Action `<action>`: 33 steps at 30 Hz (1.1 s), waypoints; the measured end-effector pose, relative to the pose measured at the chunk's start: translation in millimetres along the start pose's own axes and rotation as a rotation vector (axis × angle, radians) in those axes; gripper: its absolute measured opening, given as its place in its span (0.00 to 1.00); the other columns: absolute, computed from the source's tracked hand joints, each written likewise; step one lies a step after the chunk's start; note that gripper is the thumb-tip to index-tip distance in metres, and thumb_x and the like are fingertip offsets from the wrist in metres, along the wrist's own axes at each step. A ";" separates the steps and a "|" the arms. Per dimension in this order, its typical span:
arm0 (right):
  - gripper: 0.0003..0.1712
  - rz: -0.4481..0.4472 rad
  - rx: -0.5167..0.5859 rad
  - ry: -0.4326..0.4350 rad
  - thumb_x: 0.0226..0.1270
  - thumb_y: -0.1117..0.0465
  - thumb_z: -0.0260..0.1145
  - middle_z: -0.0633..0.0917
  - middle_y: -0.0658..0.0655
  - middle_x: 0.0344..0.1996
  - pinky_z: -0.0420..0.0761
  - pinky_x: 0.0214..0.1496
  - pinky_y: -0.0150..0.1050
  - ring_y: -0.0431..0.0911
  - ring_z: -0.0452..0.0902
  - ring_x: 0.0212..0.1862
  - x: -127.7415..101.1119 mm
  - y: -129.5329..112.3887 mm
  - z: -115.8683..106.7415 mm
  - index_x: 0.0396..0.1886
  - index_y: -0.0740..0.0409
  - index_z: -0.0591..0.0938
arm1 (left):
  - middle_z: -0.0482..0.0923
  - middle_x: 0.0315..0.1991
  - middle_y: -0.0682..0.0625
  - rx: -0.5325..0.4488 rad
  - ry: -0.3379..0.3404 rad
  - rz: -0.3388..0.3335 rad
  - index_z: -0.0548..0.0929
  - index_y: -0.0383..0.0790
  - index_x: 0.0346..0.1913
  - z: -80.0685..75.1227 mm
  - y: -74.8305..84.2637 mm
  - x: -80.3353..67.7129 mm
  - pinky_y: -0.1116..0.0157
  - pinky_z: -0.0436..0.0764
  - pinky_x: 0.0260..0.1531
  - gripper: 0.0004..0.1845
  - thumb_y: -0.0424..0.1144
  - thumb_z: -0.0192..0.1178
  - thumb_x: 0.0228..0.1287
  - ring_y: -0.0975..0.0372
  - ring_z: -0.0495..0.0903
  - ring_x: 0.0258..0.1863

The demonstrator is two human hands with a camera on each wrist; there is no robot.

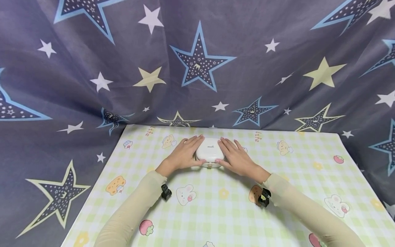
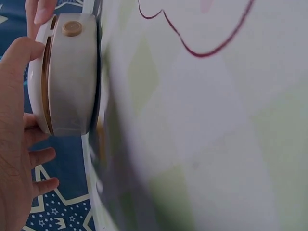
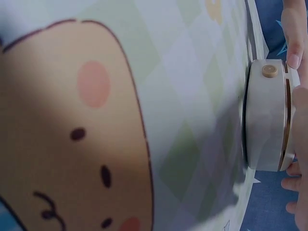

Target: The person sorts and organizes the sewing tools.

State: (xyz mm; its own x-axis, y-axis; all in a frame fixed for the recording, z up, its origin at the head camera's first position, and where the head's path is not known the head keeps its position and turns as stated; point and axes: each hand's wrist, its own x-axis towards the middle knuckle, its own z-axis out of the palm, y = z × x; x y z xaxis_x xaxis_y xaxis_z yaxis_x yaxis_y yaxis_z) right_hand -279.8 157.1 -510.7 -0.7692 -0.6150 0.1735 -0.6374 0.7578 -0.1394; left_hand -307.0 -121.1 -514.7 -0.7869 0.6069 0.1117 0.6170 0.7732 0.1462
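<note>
Case (image 1: 208,151), white and closed, sits on the table (image 1: 302,164) with left hand (image 1: 184,155) and right hand (image 1: 235,156) flat-fingered against its sides; steady even pressure should keep it from sliding.

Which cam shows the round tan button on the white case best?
Left wrist: the round tan button on the white rounded plastic case is close, sharp and unobstructed. Right wrist shows it smaller, near the frame edge. Head shows only a tiny tan spot on the front edge.

This looks like a makeshift recording corner in a home: a table (image 1: 308,178) under a cartoon-printed checked cloth, closed in by a draped star-patterned sheet (image 1: 197,61) (hiding the room behind).
</note>
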 end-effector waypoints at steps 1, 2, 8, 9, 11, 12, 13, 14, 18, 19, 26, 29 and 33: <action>0.47 0.000 -0.001 0.000 0.77 0.36 0.54 0.58 0.64 0.80 0.53 0.80 0.62 0.60 0.56 0.80 0.0 -0.2 0.3 0.81 0.61 0.55 | 0.54 0.82 0.46 0.000 -0.001 -0.002 0.51 0.41 0.82 0.2 0.0 -0.1 0.45 0.62 0.74 0.56 0.73 0.53 0.62 0.51 0.57 0.80; 0.47 0.001 -0.003 0.000 0.77 0.36 0.54 0.58 0.64 0.80 0.52 0.81 0.62 0.60 0.56 0.80 0.0 -0.5 0.6 0.81 0.61 0.56 | 0.54 0.82 0.46 0.001 -0.003 -0.005 0.51 0.41 0.82 0.5 -0.1 -0.2 0.45 0.62 0.74 0.56 0.74 0.53 0.62 0.51 0.57 0.80; 0.47 0.005 -0.016 0.007 0.77 0.37 0.55 0.59 0.65 0.80 0.53 0.81 0.62 0.60 0.57 0.79 1.4 -1.1 0.8 0.81 0.62 0.56 | 0.52 0.82 0.48 -0.026 -0.013 -0.016 0.51 0.42 0.82 -1.8 0.4 -0.7 0.46 0.62 0.75 0.56 0.73 0.55 0.61 0.52 0.57 0.80; 0.47 0.006 -0.014 0.005 0.77 0.37 0.54 0.59 0.65 0.80 0.52 0.81 0.62 0.60 0.56 0.80 1.6 -1.1 1.0 0.81 0.62 0.56 | 0.52 0.82 0.48 -0.028 -0.016 -0.019 0.51 0.43 0.82 -2.3 0.6 -0.8 0.46 0.62 0.75 0.56 0.73 0.55 0.61 0.52 0.56 0.80; 0.47 0.008 -0.010 0.002 0.77 0.37 0.54 0.59 0.65 0.80 0.52 0.81 0.62 0.60 0.56 0.80 1.7 -1.1 1.2 0.81 0.62 0.56 | 0.53 0.82 0.48 -0.029 -0.014 -0.018 0.51 0.43 0.82 -2.4 0.7 -0.9 0.46 0.62 0.75 0.56 0.73 0.56 0.61 0.52 0.57 0.80; 0.47 0.008 -0.010 0.002 0.77 0.37 0.54 0.59 0.65 0.79 0.53 0.81 0.62 0.60 0.56 0.80 1.7 -1.1 1.4 0.81 0.62 0.56 | 0.53 0.82 0.47 -0.028 -0.011 -0.016 0.51 0.42 0.82 -2.3 0.7 -1.0 0.46 0.62 0.75 0.56 0.72 0.56 0.61 0.51 0.57 0.80; 0.47 0.008 -0.009 0.004 0.77 0.37 0.55 0.60 0.65 0.79 0.53 0.81 0.62 0.60 0.57 0.80 1.7 -1.1 1.5 0.81 0.62 0.56 | 0.53 0.82 0.47 -0.024 -0.010 -0.015 0.51 0.43 0.82 -2.2 0.8 -1.0 0.46 0.62 0.75 0.56 0.72 0.56 0.61 0.51 0.57 0.80; 0.47 0.008 -0.010 0.004 0.77 0.37 0.55 0.60 0.65 0.79 0.53 0.80 0.62 0.60 0.57 0.80 1.5 -1.1 1.5 0.81 0.62 0.56 | 0.53 0.82 0.47 -0.022 -0.006 -0.012 0.51 0.42 0.82 -2.2 0.8 -1.0 0.46 0.62 0.75 0.56 0.72 0.56 0.61 0.51 0.58 0.80; 0.47 0.009 -0.011 0.008 0.77 0.37 0.55 0.59 0.65 0.80 0.54 0.80 0.62 0.60 0.58 0.79 1.0 -1.2 1.6 0.81 0.62 0.57 | 0.55 0.81 0.46 -0.018 0.003 -0.004 0.53 0.41 0.82 -1.9 1.1 -0.6 0.46 0.63 0.74 0.56 0.72 0.56 0.61 0.51 0.59 0.79; 0.47 0.009 -0.009 0.007 0.77 0.37 0.55 0.59 0.65 0.80 0.54 0.80 0.62 0.60 0.58 0.79 1.1 -1.5 1.7 0.81 0.62 0.56 | 0.55 0.81 0.46 -0.018 0.003 -0.004 0.53 0.41 0.82 -1.7 0.9 -0.6 0.46 0.63 0.74 0.56 0.72 0.56 0.60 0.51 0.59 0.79; 0.47 -0.001 -0.005 0.012 0.76 0.37 0.56 0.59 0.66 0.80 0.55 0.80 0.62 0.61 0.59 0.79 1.4 -2.3 2.5 0.81 0.63 0.56 | 0.55 0.81 0.46 -0.027 -0.001 -0.001 0.53 0.41 0.82 -2.5 0.6 -1.0 0.46 0.64 0.74 0.56 0.72 0.57 0.61 0.51 0.60 0.79; 0.47 -0.014 -0.017 0.028 0.76 0.37 0.57 0.60 0.66 0.79 0.57 0.79 0.62 0.60 0.59 0.79 1.7 -2.5 2.8 0.80 0.64 0.57 | 0.55 0.81 0.45 -0.034 -0.009 -0.002 0.54 0.40 0.81 -6.6 2.6 -2.2 0.45 0.64 0.73 0.55 0.71 0.58 0.62 0.51 0.60 0.79; 0.47 -0.014 -0.010 0.043 0.75 0.38 0.59 0.61 0.67 0.78 0.57 0.79 0.62 0.60 0.59 0.79 0.1 -4.4 4.9 0.80 0.65 0.59 | 0.56 0.81 0.44 -0.061 -0.017 0.004 0.55 0.39 0.81 -10.4 6.1 -4.7 0.43 0.64 0.72 0.54 0.70 0.59 0.62 0.49 0.61 0.78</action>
State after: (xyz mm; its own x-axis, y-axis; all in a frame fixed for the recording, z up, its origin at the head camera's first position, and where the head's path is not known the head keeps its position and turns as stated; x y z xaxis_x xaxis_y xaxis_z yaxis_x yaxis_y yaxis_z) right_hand -277.4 152.6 -514.9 -0.7574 -0.6159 0.2167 -0.6474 0.7515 -0.1267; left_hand -299.5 -121.1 -504.1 -0.7842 0.6130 0.0961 0.6182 0.7587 0.2057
